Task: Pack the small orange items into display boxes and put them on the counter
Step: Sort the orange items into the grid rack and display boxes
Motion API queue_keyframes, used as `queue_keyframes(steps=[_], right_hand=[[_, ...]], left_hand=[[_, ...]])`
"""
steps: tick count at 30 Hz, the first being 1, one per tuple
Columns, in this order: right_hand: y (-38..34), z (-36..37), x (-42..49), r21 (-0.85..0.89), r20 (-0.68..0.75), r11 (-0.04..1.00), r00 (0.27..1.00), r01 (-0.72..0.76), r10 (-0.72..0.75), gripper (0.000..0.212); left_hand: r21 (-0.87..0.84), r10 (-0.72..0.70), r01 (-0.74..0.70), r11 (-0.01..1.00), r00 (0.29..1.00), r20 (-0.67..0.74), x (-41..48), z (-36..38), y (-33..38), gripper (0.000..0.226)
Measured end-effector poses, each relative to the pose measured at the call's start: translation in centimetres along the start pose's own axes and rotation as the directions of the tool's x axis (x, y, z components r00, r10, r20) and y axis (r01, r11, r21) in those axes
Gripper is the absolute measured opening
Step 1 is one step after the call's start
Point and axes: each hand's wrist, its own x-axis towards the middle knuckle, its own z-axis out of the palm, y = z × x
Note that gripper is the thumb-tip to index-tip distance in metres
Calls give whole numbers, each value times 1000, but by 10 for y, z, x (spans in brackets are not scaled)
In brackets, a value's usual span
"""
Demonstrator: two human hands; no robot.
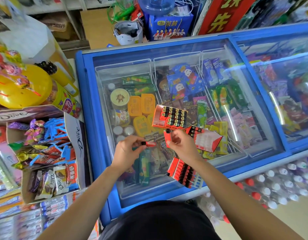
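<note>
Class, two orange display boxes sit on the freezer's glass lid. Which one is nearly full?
The orange cardboard display box farther from the person, rows of black-topped items filling it. The nearer one, by the right hand, holds few.

**Boxes ring the hands; far glass lies open**

On the freezer lid [132, 70], a filled display box [169, 117] blocks 12 o'clock of the hands. A tipped display box [207, 138] blocks 2 o'clock, and a tray of orange items [181, 172] sits at 5 o'clock beside the right forearm. The orange item [148, 144] pinched by the left hand [127, 151] bridges most of the gap to the right hand [181, 146], which grips a second orange item [167, 136]. Bare glass runs from 9 to 11 o'clock, as far as the Dove carton [76, 135]. There is more bare glass beyond the boxes.
</note>
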Motion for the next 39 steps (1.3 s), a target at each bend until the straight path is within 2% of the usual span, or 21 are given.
queue_keyframes(steps=[4,6,8,10,15,19,22,26,31,35,37,39], right_hand=[[-9,-13,1,134,-148,990,989,33,-13,15],[-12,-17,6,167,-177,985,984,37,-7,31],[-13,-21,10,198,-190,979,982,50,-12,57],[-15,-25,15,199,-198,977,980,72,-32,69],[-22,-32,26,159,-246,982,968,97,-56,50],[-24,-30,36,122,-286,981,952,148,-108,37],[-27,-27,40,105,-290,984,951,146,-110,35],[-26,-24,43,79,-300,985,946,152,-121,35],[-23,-23,42,68,-324,981,934,182,-151,36],[-23,-22,41,61,-334,977,926,204,-173,34],[-25,-21,41,62,-335,975,925,213,-181,32],[-26,-19,43,34,-328,972,921,233,-210,30]], left_hand=[[-102,-8,-2,995,995,-98,25,-9,34,27],[-91,35,-48,995,989,-143,42,-7,47,23],[-25,103,-109,994,982,-156,59,-4,57,19],[49,173,-168,985,974,-147,74,2,60,19],[142,223,-205,968,967,-123,99,18,48,20],[196,313,-289,937,944,-105,105,25,47,20],[118,340,-331,936,938,-68,108,29,46,17],[23,295,-294,956,952,-82,112,32,42,17],[88,361,-358,930,932,-30,113,30,34,21],[280,466,-437,855,884,-42,114,23,33,22],[279,481,-452,847,876,-41,114,23,28,26],[208,428,-416,885,904,-11,112,24,22,39]])
